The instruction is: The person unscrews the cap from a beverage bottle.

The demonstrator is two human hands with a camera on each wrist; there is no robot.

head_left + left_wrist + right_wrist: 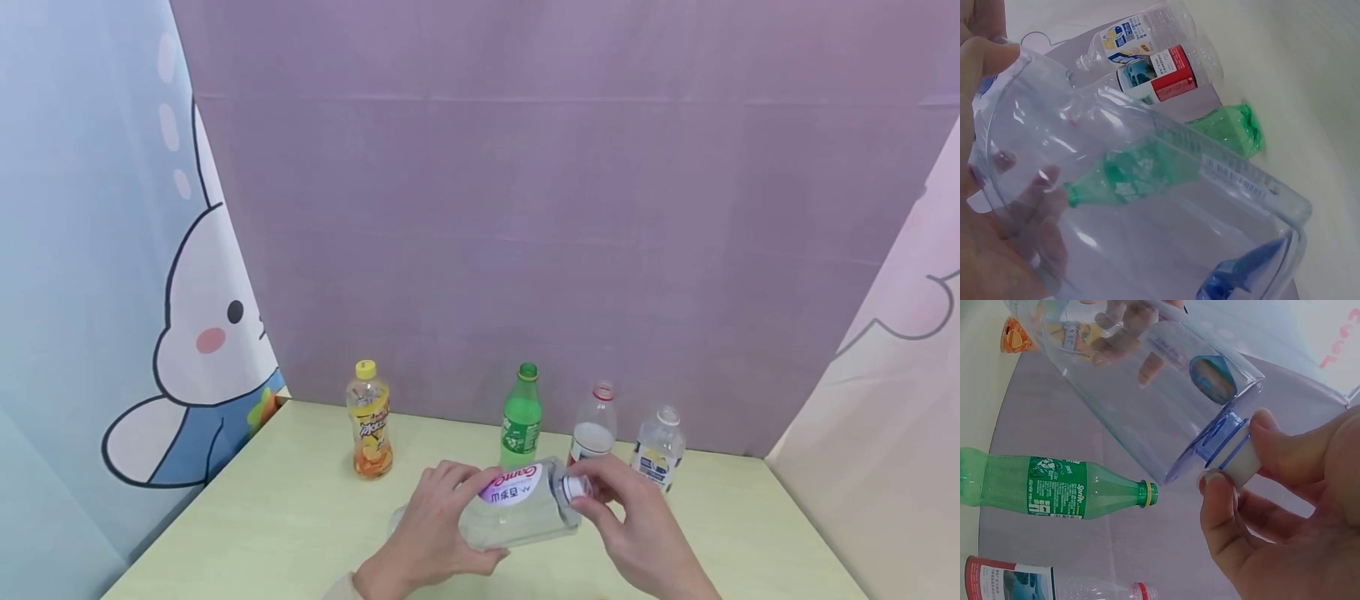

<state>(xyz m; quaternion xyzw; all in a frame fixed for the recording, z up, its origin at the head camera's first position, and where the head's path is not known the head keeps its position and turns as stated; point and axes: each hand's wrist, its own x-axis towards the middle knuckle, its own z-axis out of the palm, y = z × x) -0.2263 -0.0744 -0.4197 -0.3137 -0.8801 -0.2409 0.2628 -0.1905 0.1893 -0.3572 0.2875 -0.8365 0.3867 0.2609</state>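
A large clear plastic bottle (517, 527) with a pink and white label lies nearly sideways in the air above the table, its neck pointing right. My left hand (435, 527) grips its body, thumb and fingers on opposite sides. At the neck, my right hand (641, 529) pinches the white cap (1241, 464) between thumb and fingers. The right wrist view shows the cap on the neck, above a blue ring; whether it is loose I cannot tell. Through the transparent wall, fingers of the left hand show in both wrist views.
Along the back of the pale table (300, 500) stand a yellow-capped bottle (369, 425), a green Sprite bottle (521, 417) without a cap, a clear bottle with a red neck ring (595, 429) and another clear bottle (660, 450). A purple cloth (525, 208) hangs behind.
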